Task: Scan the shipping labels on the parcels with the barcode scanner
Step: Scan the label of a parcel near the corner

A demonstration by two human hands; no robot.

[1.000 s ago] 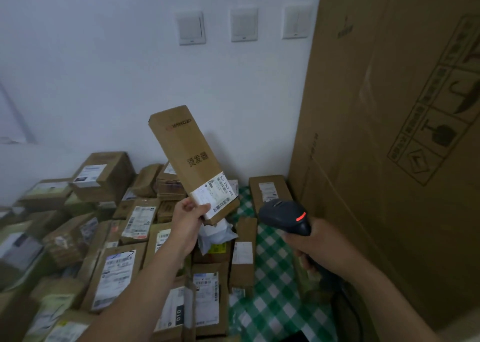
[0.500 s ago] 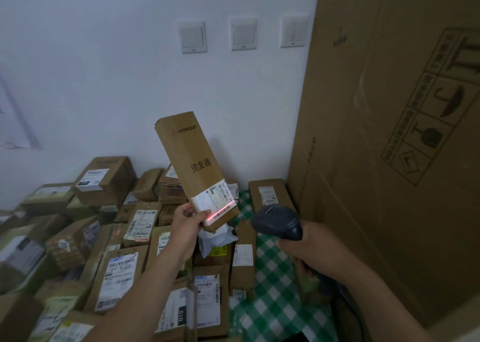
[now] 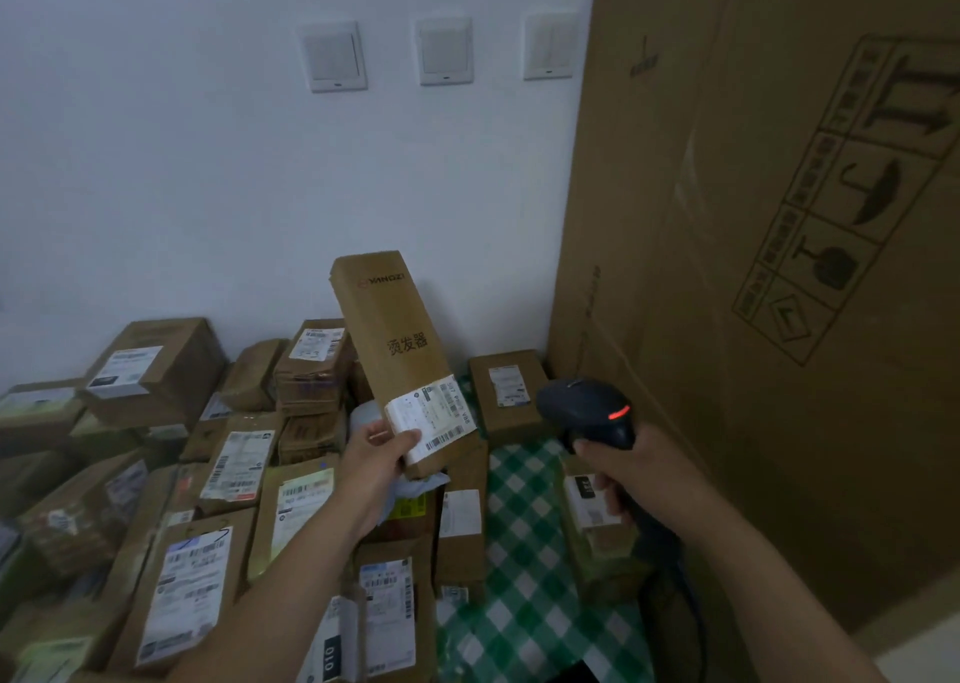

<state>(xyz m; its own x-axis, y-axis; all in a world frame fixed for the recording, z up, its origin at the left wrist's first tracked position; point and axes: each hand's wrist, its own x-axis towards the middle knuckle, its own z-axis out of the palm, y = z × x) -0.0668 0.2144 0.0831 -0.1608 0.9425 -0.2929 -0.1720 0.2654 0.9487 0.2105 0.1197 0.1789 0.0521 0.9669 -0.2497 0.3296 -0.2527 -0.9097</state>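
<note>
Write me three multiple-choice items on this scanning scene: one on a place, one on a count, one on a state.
1. Where on the held parcel is its shipping label? A top end; B lower end; C middle.
2. How many wall switches show? A two; B three; C four.
3. The barcode scanner light is: A dark; B green; C lit red.
Key: B, the label sits by the left hand gripping the lower end; B, three plates in a row; C, a red bar glows above the right hand.

Parcels (image 3: 228,474) crowd the left and far side; a tall carton (image 3: 727,215) walls the right; checked cloth (image 3: 524,604) between them lies bare.
</note>
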